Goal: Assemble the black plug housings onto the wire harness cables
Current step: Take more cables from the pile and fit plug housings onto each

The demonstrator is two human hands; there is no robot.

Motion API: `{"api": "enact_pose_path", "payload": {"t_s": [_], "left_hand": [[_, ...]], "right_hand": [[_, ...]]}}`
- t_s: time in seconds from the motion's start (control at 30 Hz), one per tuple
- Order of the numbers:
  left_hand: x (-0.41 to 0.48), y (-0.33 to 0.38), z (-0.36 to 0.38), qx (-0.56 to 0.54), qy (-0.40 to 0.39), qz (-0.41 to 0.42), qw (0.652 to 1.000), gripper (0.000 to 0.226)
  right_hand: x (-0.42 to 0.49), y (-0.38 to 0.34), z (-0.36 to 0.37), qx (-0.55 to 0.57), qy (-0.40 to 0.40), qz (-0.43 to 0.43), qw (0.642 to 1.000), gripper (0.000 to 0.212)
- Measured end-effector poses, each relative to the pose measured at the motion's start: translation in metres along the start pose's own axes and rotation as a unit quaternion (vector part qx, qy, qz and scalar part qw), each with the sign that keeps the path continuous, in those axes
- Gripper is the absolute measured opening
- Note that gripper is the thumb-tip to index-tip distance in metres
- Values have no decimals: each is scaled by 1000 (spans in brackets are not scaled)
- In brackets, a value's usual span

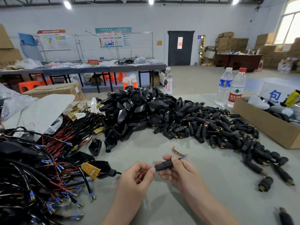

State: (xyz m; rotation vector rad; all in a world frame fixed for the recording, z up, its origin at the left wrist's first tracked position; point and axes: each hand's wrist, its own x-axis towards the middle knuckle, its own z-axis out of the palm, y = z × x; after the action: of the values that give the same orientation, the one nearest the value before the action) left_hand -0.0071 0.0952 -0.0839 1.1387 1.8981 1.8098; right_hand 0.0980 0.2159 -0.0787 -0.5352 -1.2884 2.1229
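Black plug housing [163,165], gripped in the right hand [180,173], looks mid-threading onto the red wire [143,173] the left hand [129,178] pinches; next, slide it home.

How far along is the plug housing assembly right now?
Done: one housing with a yellow tag looks fitted on a cable at the left. In hand: the right hand grips a black plug piece while the left hand pinches a red wire at its end. Left: the heap of loose housings, the pile of small plugs and the tangled wire harness suggest most remains.
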Motion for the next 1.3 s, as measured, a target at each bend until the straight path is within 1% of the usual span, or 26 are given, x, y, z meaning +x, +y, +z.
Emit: {"api": "enact_pose_path", "payload": {"t_s": [0.1,0.23,0.37,0.53,0.6,0.73,0.9,1.07,1.2,1.3], "left_hand": [[0,1,2,1,13,4,1000,8],[1,3,3,-47,41,-20,998,2],[2,1,0,-71,48,-31,996,9],[0,-1,1,-24,26,-8,999,13],[0,-1,1,-26,26,-8,999,11],[1,-1,1,-55,36,-19,998,11],[0,-5,-1,-45,50,-18,998,18],[-1,-4,0,-31,71,-5,997,12],[0,-4,0,-24,91,-11,995,13],[0,-4,1,-15,100,-21,995,15]], "right_hand": [[0,-1,0,19,10,9,1000,29],[0,-6,0,61,29,18,998,29],[-3,-8,2,88,36,28,995,29],[-6,-5,8,94,27,35,995,30],[-7,-6,9,99,26,35,994,30],[-7,-8,9,119,38,39,991,30],[-10,-5,13,166,49,65,983,29],[-11,-3,17,210,59,86,972,28],[-13,-1,19,218,55,99,969,28],[-14,-1,21,204,50,95,973,26]]}}
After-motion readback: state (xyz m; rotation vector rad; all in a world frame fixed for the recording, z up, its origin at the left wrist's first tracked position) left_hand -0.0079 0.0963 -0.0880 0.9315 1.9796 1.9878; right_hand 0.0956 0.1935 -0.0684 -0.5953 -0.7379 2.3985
